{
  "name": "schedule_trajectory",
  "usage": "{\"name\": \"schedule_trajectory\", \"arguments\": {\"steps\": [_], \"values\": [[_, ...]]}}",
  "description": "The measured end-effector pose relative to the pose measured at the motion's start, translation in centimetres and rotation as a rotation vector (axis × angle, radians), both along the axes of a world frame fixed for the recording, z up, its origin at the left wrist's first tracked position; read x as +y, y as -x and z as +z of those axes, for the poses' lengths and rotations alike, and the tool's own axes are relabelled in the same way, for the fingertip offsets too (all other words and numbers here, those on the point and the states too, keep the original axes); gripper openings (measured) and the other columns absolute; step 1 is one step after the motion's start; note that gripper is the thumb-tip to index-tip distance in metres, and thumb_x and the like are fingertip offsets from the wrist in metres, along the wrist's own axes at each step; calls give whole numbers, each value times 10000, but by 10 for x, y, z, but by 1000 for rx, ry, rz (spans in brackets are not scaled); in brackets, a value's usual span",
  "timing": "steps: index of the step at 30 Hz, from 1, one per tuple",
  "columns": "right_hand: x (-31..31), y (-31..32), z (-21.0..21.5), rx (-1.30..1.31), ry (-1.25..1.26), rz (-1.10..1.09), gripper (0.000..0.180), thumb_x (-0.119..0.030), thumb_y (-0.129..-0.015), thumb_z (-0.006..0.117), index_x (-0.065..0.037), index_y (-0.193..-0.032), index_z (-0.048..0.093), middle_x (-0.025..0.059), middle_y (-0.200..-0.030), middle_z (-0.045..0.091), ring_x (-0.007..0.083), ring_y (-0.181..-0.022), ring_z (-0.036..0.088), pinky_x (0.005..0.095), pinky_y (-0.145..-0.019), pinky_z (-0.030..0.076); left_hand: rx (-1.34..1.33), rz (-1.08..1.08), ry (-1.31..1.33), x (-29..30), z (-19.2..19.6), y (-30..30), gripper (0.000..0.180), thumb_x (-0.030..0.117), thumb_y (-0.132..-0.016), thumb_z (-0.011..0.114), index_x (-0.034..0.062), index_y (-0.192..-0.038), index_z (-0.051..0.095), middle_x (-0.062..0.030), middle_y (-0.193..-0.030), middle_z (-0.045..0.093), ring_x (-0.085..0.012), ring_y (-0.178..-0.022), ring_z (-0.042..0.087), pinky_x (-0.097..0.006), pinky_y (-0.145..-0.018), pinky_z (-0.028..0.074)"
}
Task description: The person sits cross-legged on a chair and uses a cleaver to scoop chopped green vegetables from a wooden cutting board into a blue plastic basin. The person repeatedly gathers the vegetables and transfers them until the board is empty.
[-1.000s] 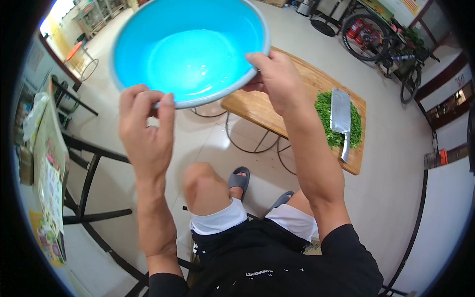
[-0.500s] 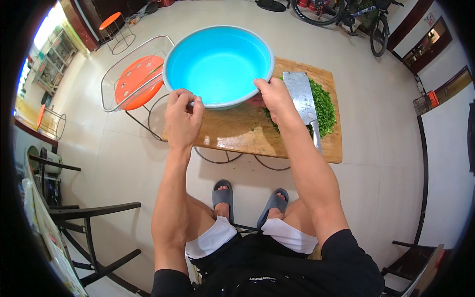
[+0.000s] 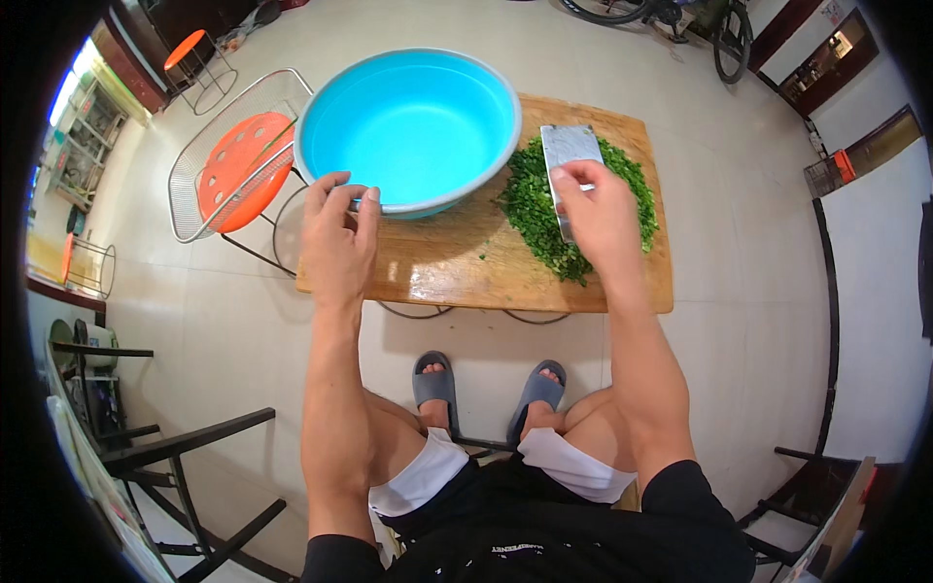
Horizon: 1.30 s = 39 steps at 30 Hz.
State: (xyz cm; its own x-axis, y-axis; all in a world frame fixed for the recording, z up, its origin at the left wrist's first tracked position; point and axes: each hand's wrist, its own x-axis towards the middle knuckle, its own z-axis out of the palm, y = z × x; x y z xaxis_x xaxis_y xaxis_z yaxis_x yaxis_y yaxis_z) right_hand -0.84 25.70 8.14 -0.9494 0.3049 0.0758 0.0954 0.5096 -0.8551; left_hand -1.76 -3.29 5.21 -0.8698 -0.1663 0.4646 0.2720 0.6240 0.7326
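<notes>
A blue plastic basin (image 3: 413,121) with a grey rim stands at the left end of the wooden board (image 3: 428,262). My left hand (image 3: 340,228) grips its near rim, thumb on one side and fingers on the other. Chopped green leaves (image 3: 544,219) lie heaped on the board's right side, and a cleaver (image 3: 569,146) rests flat on them. Over the cleaver's blade hovers my right hand (image 3: 601,209), its fingers loosely curled and thumb apart, with nothing seen in them. The hand and wrist hide the cleaver's handle.
A wire basket (image 3: 180,209) sits on an orange stool (image 3: 243,165) left of the board. Another orange stool (image 3: 185,49) stands farther back. A dark chair frame (image 3: 194,437) is at lower left, and a bicycle (image 3: 671,15) at the far right.
My right hand has let go of the basin's rim and moved right, over the cleaver. The basin has come to sit slightly farther left, with my left hand still on its rim.
</notes>
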Motion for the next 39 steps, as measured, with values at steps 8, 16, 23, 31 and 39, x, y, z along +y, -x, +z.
{"name": "schedule_trajectory", "arguments": {"steps": [8,16,23,31,39], "values": [[61,-69,-19,-127,-580,-78,386,-343,-902,784,-10,-1025,631,190,-1052,683,387,-927,673,482,-781,527,163,101,71,8,4,-6,238,229,-997,725,5,-1075,753,-120,-1314,664,-134,-688,590,-275,-612,476],[70,-69,-39,-269,-411,-104,348,-204,-899,712,32,-1122,585,266,-963,721,448,-955,702,532,-834,533,437,-123,61,71,11,-29,118,60,-998,671,4,-1053,759,-143,-1257,628,-145,-814,583,-269,-639,488],[84,-67,-39,-347,99,4,285,-134,-890,631,65,-1090,594,159,-829,696,237,-593,688,393,-584,548,303,-328,-69,128,-5,-30,141,80,-1025,644,-21,-1053,737,-116,-1223,635,-112,-768,552,-272,-643,466],[103,-67,-46,-162,203,-51,296,-130,-943,630,51,-1163,551,115,-785,669,178,-546,655,362,-532,524,148,-448,-77,175,-11,-22,232,75,-1002,634,-9,-1203,714,-155,-1333,636,-304,-1208,613,-395,-1013,493],[89,-63,-56,-56,110,-23,348,-126,-957,658,65,-1224,543,165,-884,718,194,-562,668,352,-529,530,77,-739,525,212,-45,-27,983,697,-958,502,9,-1629,295,-194,-1692,301,-380,-1559,298,-553,-1259,234]]}}
